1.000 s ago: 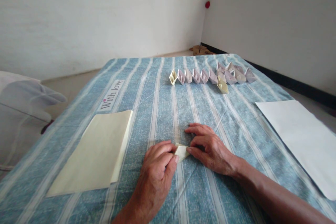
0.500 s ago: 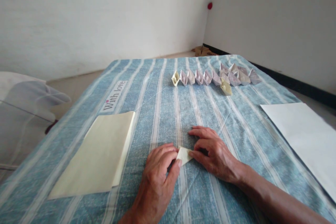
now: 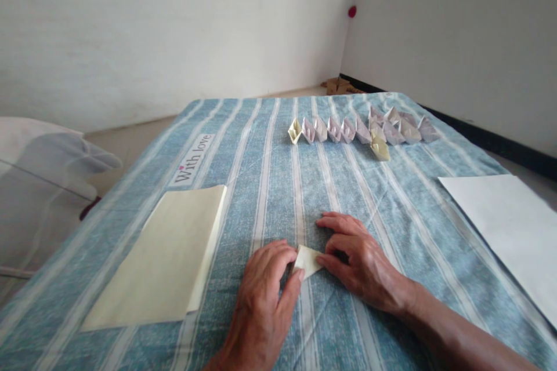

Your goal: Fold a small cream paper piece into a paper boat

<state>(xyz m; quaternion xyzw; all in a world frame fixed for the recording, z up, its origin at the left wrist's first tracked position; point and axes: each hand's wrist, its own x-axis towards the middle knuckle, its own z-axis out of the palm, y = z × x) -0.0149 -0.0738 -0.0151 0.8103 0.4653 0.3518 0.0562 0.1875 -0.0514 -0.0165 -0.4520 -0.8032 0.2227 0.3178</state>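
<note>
Between my two hands, low over the striped cloth, is a small folded piece of pale yellow paper (image 3: 308, 262), roughly triangular. My left hand (image 3: 267, 287) grips its left side between thumb and fingers. The thumb and curled forefinger of my right hand (image 3: 354, 255) pinch its right corner, while the other fingers reach forward above the cloth. To the left lies a stack of pale yellow sheets (image 3: 161, 258). Farther off stands a row of small folded paper boats (image 3: 334, 129), mostly pale lilac, with a yellow boat (image 3: 295, 131) at its left end and another yellow boat (image 3: 380, 146) in front.
A blue and white striped cloth (image 3: 243, 208) covers the table, with "With love" lettering (image 3: 192, 159) at left. White sheets (image 3: 500, 226) lie on the right. Draped pale fabric (image 3: 47, 185) is beyond the left edge, and a cardboard piece (image 3: 339, 86) sits behind the table.
The folded paper's visible face now looks flatter and more triangular between my fingers. Both hands keep their hold. The whole view has shifted slightly, moving everything a little right and down.
</note>
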